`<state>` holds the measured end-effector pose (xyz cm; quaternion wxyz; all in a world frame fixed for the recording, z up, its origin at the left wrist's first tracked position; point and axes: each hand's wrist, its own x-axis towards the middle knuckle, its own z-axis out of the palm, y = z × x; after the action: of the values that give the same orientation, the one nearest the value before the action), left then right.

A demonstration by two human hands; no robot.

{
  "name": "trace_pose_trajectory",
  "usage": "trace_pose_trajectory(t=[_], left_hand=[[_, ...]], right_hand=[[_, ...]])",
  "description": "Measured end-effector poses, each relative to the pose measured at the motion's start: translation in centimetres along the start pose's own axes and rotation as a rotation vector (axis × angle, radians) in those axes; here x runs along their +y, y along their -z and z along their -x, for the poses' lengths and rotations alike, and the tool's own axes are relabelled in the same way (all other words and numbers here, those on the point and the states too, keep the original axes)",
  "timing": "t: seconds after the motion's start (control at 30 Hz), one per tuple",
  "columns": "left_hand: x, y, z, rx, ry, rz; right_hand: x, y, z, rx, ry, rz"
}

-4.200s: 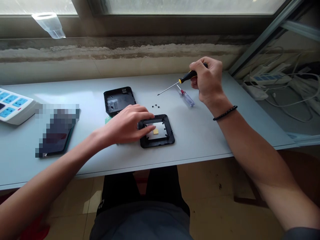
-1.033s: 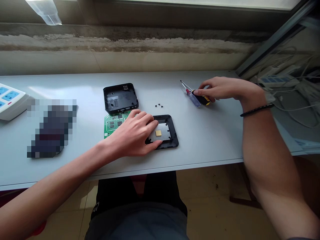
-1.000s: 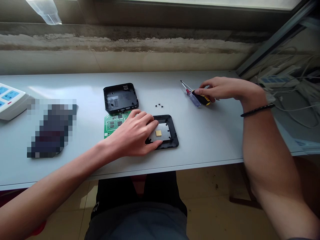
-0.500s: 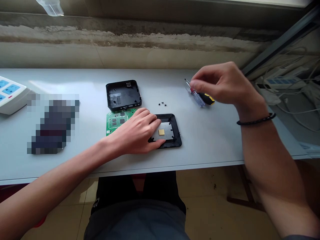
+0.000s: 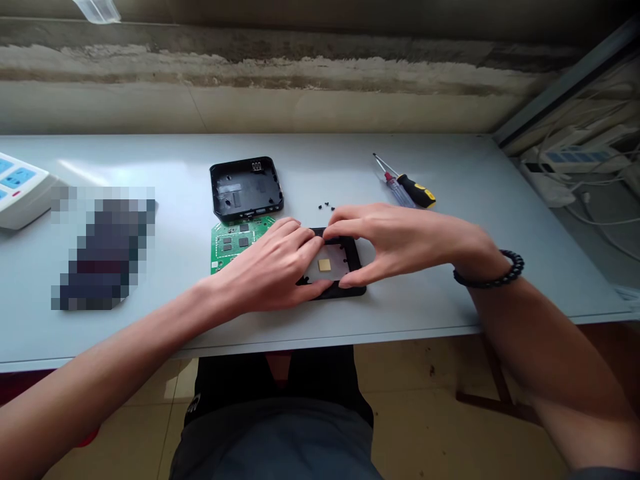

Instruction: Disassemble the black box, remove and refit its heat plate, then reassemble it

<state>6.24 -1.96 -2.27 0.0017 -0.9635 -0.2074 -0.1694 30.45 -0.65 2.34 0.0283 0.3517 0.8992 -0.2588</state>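
A black rectangular plastic cover [image 5: 356, 257] lies on the table, with a grey metal plate and a small yellowish square pad [image 5: 325, 265] inside it. My left hand [image 5: 280, 267] grips its left part, fingers at the far rim and thumb at the near one. From the other side, my right hand [image 5: 405, 240] spans the cover the same way, fingertips close to those of the left. Partly under my left hand is a green circuit board [image 5: 235, 241]. Behind the board sits an open black housing [image 5: 246, 190], its hollow side up.
Several tiny black screws [image 5: 327, 205] lie beyond the cover. A yellow-and-black screwdriver [image 5: 417, 191] and a clear-handled one [image 5: 397, 189] rest behind my right hand. At left are a pixelated dark object [image 5: 107, 253] and a white power strip [image 5: 30, 193]. Cables [image 5: 595, 200] tangle at far right.
My right hand has come away from the screwdrivers, moving left and nearer, and now holds the cover's right part. My left hand has stayed on the cover.
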Motion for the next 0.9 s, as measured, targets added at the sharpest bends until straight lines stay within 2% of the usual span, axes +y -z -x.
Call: trace_pose_trajectory(t=[0.33, 0.9], left_hand=[[0.0, 0.0, -0.1, 0.011, -0.014, 0.023], [0.1, -0.1, 0.0, 0.015, 0.02, 0.065]], right_hand=[[-1.2, -0.3, -0.2, -0.071, -0.057, 0.056], [-2.1, -0.6, -0.5, -0.037, -0.023, 0.168]])
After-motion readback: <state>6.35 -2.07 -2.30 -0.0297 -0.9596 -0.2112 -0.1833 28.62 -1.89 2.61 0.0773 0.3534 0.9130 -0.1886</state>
